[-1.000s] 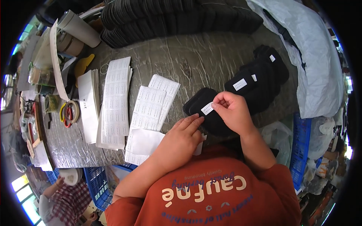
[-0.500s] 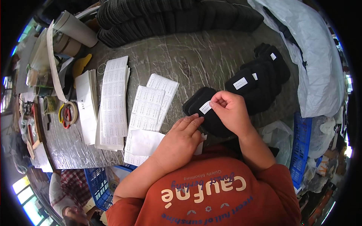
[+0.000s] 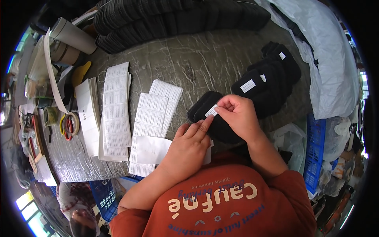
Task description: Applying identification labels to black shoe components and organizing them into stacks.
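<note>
A small stack of black fabric pads [image 3: 223,131] lies before me on the table. On the top pad is a white printed label [image 3: 211,111]. My right hand [image 3: 239,116] pinches the label's right end between thumb and forefinger. With fingers stretched out, my left hand [image 3: 188,145] rests its fingertips on the pad, the forefinger touching the label's lower edge. Beside my left wrist, a blank white paper [image 3: 152,149] overlaps printed label sheets [image 3: 150,114]. Farther right, overlapping black pads [image 3: 272,91] bear similar white labels [image 3: 248,85].
Long rows of stacked black pads [image 3: 177,23] line the table's far edge. More label sheets [image 3: 116,106], tape rolls [image 3: 71,125] and a pale tumbler [image 3: 73,35] are at left. White plastic sheeting [image 3: 331,59] and a blue crate [image 3: 315,154] are at right. Another person [image 3: 77,201] is at lower left.
My left forefinger has moved up onto the label's lower edge. My right fingers remain at its right end, slightly lower. The whole view has shifted a little.
</note>
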Motion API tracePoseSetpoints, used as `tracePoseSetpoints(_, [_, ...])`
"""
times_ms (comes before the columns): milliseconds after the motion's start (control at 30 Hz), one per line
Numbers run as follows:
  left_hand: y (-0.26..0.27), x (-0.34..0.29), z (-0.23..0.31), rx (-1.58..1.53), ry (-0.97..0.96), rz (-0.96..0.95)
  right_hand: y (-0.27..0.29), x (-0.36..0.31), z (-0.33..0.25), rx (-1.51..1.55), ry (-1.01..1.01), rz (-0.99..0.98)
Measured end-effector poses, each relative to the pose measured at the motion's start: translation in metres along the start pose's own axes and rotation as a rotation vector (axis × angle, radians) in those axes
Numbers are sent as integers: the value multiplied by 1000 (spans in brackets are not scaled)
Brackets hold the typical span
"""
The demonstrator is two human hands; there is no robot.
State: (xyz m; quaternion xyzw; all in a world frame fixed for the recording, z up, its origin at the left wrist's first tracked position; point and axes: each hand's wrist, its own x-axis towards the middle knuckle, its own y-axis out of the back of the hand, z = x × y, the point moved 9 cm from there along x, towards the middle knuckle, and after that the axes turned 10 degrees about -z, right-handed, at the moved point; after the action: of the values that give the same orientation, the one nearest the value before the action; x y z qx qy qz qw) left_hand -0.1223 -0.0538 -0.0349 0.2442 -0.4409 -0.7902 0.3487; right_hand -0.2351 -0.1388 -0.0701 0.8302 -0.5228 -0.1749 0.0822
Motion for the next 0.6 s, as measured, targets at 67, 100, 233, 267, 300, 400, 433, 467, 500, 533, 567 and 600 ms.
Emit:
tracePoseSetpoints(67, [-3, 0, 0, 17, 11, -14, 8, -2, 3, 52, -41, 119])
tracePoseSetpoints(100, [-4, 0, 1, 21, 12, -13, 8, -2, 6, 52, -41, 123])
tracePoseSetpoints(233, [-4, 1, 1, 40, 21, -16, 6, -1, 3, -65, -5, 140])
tracePoseSetpoints(267, [-4, 1, 1, 40, 20, -17, 6, -1, 0, -133, -14, 142])
tracePoseSetpoints(300, [-2, 2, 1, 39, 20, -1, 6, 0, 0, -133, -14, 144])
tracePoseSetpoints(400, [3, 6, -3, -6, 45, -7, 9, -4, -19, -440, 124, 259])
tracePoseSetpoints(433, [3, 8, -6, -50, 71, -30, 9, -4, -16, -378, 114, 254])
tracePoseSetpoints(467, [4, 11, -7, -49, 69, -29, 9, -3, -14, -317, 105, 249])
tracePoseSetpoints(500, [6, 17, -8, -49, 58, -10, 9, -3, -11, -320, 106, 256])
tracePoseSetpoints(533, [7, 20, -7, -48, 46, 10, 9, -8, -19, -427, 235, 314])
tracePoseSetpoints(567, [7, 19, -12, -147, 39, 22, 7, -13, -29, -536, 365, 372])
tracePoseSetpoints(600, [4, 18, -15, -147, 24, 22, 6, -18, -39, -605, 492, 413])
